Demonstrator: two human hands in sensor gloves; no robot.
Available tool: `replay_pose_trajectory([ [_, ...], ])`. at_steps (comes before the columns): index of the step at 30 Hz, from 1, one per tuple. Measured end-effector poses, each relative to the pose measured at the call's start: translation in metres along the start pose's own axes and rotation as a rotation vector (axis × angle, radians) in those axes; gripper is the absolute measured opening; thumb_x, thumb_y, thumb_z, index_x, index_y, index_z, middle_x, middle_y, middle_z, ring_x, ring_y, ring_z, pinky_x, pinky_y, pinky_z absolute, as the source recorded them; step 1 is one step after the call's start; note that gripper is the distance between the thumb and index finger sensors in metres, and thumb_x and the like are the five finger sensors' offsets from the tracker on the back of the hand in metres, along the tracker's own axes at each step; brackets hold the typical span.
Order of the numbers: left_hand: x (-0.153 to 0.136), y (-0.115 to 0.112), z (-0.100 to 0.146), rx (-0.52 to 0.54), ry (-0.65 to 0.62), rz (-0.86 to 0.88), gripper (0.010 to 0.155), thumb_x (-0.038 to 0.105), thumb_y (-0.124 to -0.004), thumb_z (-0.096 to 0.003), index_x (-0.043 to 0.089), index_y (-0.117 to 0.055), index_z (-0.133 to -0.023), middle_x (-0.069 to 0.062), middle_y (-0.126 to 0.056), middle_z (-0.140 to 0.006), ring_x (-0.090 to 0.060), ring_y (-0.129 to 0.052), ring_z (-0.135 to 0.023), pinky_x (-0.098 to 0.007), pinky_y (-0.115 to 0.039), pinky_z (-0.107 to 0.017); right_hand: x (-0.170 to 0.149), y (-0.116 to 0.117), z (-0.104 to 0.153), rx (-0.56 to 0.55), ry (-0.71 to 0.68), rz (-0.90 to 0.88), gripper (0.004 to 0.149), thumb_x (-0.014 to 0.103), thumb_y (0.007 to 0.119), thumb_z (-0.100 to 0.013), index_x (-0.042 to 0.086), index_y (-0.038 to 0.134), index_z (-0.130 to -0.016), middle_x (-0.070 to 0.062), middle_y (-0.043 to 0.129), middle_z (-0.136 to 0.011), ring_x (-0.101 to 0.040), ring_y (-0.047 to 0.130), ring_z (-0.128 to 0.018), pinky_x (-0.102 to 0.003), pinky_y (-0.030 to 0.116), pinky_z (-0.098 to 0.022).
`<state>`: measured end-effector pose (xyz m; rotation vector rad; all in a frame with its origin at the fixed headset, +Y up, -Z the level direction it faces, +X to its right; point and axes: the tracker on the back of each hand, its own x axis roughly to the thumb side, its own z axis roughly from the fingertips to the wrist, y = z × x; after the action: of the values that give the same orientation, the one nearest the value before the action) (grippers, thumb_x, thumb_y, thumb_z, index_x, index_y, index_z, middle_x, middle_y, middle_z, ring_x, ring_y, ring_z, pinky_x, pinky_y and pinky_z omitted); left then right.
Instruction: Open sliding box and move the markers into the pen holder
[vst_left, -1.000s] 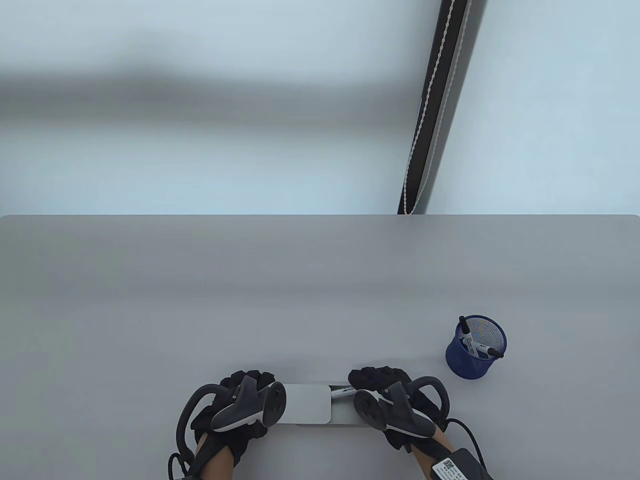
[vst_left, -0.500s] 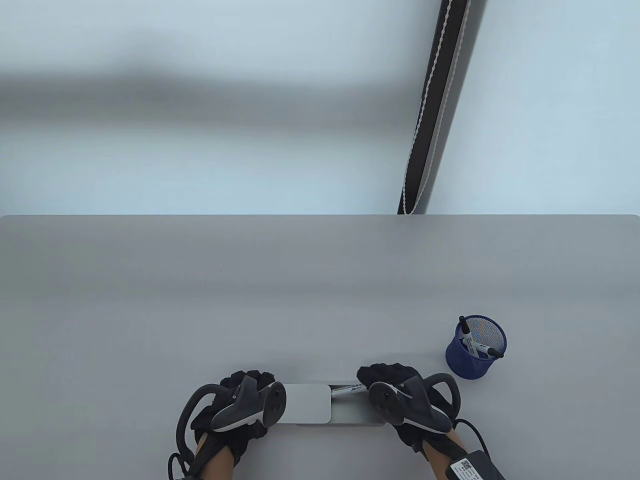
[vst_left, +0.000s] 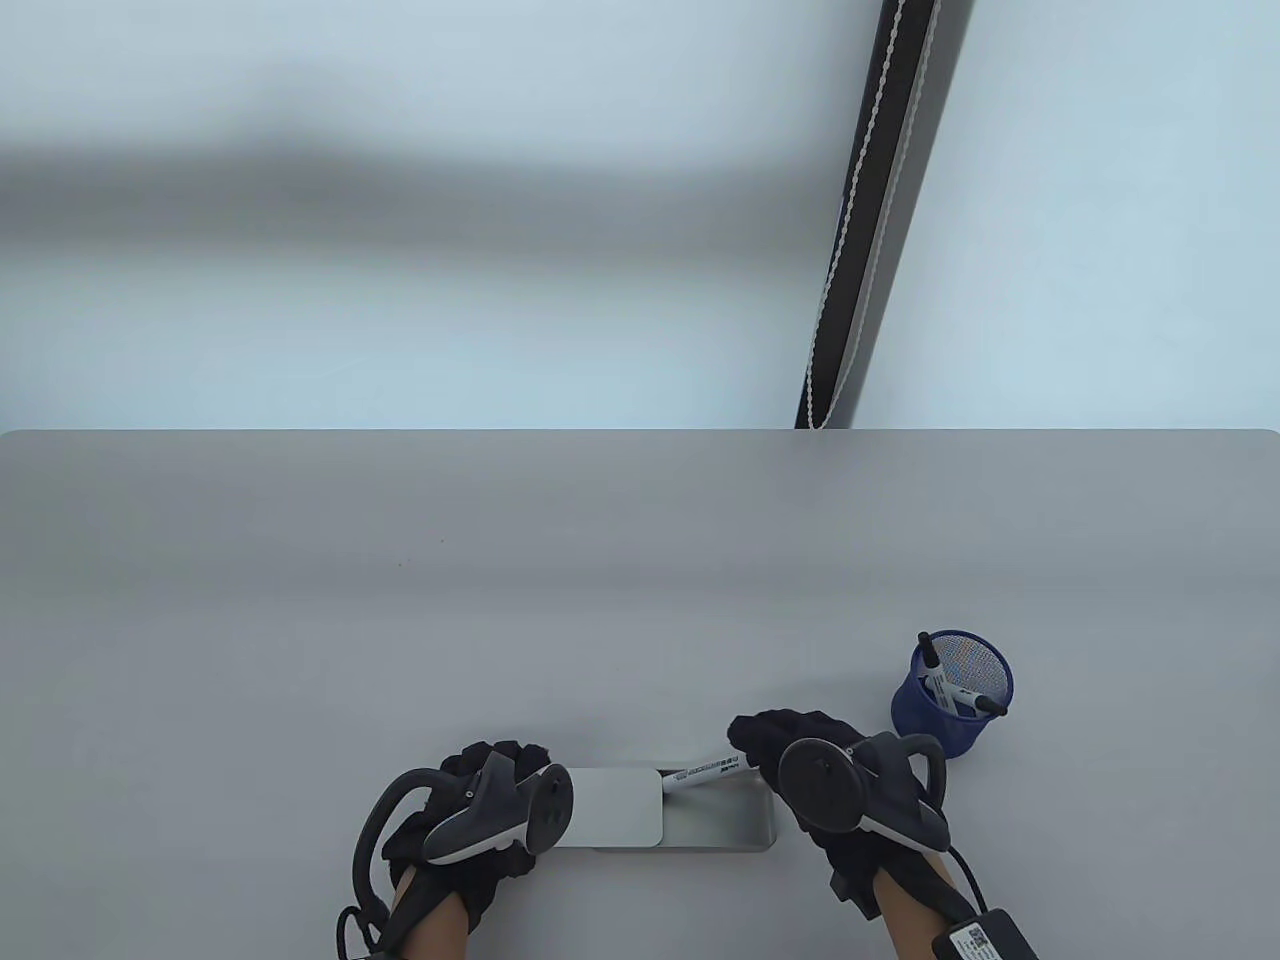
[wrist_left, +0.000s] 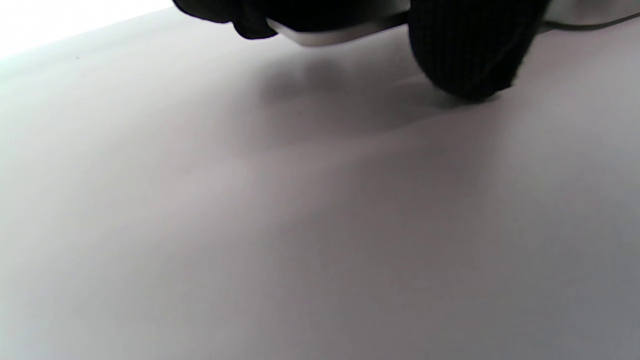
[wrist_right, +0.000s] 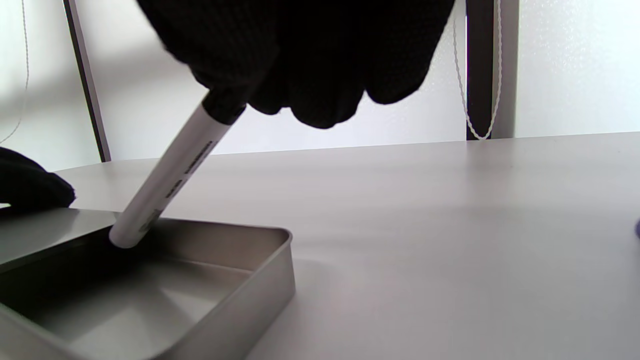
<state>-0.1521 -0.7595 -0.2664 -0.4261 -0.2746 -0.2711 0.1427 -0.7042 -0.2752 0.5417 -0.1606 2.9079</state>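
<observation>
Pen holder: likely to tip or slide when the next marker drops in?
The pen holder looks like light mesh, so a knock could shift it. Its two markers lean on the rim, which may favour tipping. The marker in the right hand looks stiff; lower it gently.

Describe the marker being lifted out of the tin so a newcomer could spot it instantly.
Start at the open metal sliding box near the table's front edge. The marker slants up from the box's far side into the right hand. Unlike the two markers standing in the blue mesh pen holder, it is held and tilted.
</observation>
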Motion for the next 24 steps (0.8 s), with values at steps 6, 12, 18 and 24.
replay_pose_trajectory([
  [6, 0.000, 0.000, 0.000, 0.000, 0.000, 0.001, 0.079, 0.062, -0.070, -0.0418, 0.034, -0.033, -0.106, 0.005, -0.044, -0.117, -0.022, -0.057, -0.110, -0.038, -0.058, -0.084, -0.004, -0.018, 0.002, -0.019, 0.011, -0.073, 0.044, 0.029, 0.081, -0.040, 0.035, 0.080, -0.084, 0.005, 0.088, -0.084, -0.017, 0.095, -0.073, -0.035, 0.080, -0.061],
  [12, 0.000, 0.000, 0.000, -0.001, -0.001, -0.001, 0.079, 0.062, -0.070, -0.0418, 0.034, -0.033, -0.106, 0.005, -0.044, -0.117, -0.022, -0.057, -0.110, -0.038, -0.058, -0.084, -0.011, -0.038, 0.007, -0.094, 0.034, -0.117, 0.044, 0.029, 0.081, -0.040, 0.035, 0.079, -0.084, 0.004, 0.087, -0.084, -0.017, 0.094, -0.074, -0.035, 0.080, -0.062],
  [18, 0.000, 0.000, 0.000, -0.001, -0.002, -0.002, 0.079, 0.062, -0.070, -0.0418, 0.034, -0.033, -0.106, 0.005, -0.044, -0.117, -0.022, -0.057, -0.110, -0.038, -0.058, -0.084, -0.025, -0.060, 0.017, -0.206, 0.091, -0.162, 0.044, 0.028, 0.081, -0.041, 0.035, 0.079, -0.084, 0.004, 0.087, -0.085, -0.017, 0.093, -0.074, -0.035, 0.079, -0.062],
  [24, 0.000, 0.000, 0.000, -0.001, -0.002, -0.002, 0.079, 0.062, -0.070, -0.0417, 0.034, -0.033, -0.106, 0.005, -0.044, -0.117, -0.022, -0.057, -0.110, -0.038, -0.058, -0.084, -0.041, -0.077, 0.027, -0.312, 0.168, -0.243, 0.043, 0.026, 0.080, -0.042, 0.035, 0.079, -0.085, 0.005, 0.085, -0.086, -0.018, 0.092, -0.076, -0.035, 0.078, -0.063],
])
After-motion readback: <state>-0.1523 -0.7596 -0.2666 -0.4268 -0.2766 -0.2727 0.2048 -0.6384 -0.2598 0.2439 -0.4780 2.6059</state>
